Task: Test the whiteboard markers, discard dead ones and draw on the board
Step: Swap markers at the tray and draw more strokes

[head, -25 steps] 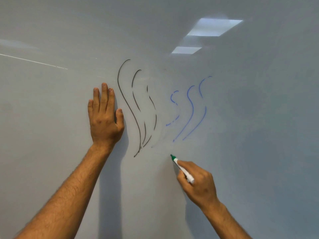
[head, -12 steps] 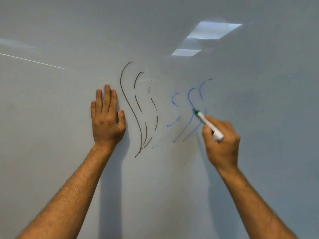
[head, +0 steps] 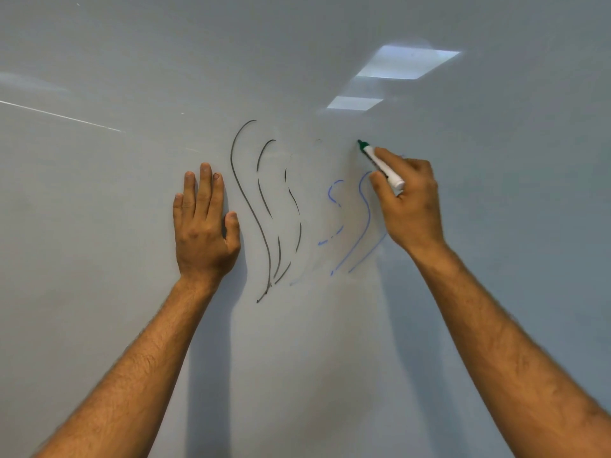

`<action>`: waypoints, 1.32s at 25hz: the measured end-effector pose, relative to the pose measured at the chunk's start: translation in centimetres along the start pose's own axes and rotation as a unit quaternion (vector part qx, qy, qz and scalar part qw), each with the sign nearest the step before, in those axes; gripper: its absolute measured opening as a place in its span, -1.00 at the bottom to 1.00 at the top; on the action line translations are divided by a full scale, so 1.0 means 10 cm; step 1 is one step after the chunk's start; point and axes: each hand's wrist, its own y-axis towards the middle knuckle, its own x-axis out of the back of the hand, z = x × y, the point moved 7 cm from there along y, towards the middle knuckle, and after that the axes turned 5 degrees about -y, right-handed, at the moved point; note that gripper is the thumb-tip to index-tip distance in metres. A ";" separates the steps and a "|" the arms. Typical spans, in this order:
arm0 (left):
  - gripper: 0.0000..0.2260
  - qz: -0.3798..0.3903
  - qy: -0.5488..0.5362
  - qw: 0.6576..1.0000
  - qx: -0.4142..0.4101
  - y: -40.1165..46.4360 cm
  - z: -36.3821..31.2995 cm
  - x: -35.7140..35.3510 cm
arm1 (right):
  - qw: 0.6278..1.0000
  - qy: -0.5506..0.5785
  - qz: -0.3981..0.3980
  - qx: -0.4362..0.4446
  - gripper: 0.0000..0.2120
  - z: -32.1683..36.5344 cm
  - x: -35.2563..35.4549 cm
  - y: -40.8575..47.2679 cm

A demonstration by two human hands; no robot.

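A whiteboard (head: 330, 358) fills the head view. Several curved black strokes (head: 261, 206) run down its middle, and fainter, partly broken blue strokes (head: 363, 219) lie to their right. My left hand (head: 203, 226) rests flat on the board with fingers spread, just left of the black strokes and holding nothing. My right hand (head: 410, 206) grips a white marker with a green tip (head: 380, 161). The tip touches the board above the blue strokes, and the hand covers part of them. No green line shows on the board.
Two ceiling lights (head: 406, 66) are reflected in the board at the upper right. A thin white streak (head: 59, 115) crosses the upper left. Shadows of both arms fall on the board below the hands.
My right hand has carried the green marker up and to the right, from below the strokes to above the blue ones. The left hand has stayed flat on the board.
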 end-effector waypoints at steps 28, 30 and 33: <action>-0.42 0.009 0.009 1.000 -0.004 -0.01 0.01 -0.03 | 0.995 -0.021 -0.081 -0.046 -0.65 -0.04 0.05 -0.29; -0.44 0.008 0.019 1.000 -0.006 -0.01 0.02 -0.04 | 0.995 -0.044 -0.060 -0.060 -0.63 -0.08 0.02 -0.07; -0.44 0.011 0.030 0.999 -0.005 -0.01 0.04 -0.05 | 0.997 -0.053 -0.033 -0.045 -0.62 -0.04 -0.07 0.12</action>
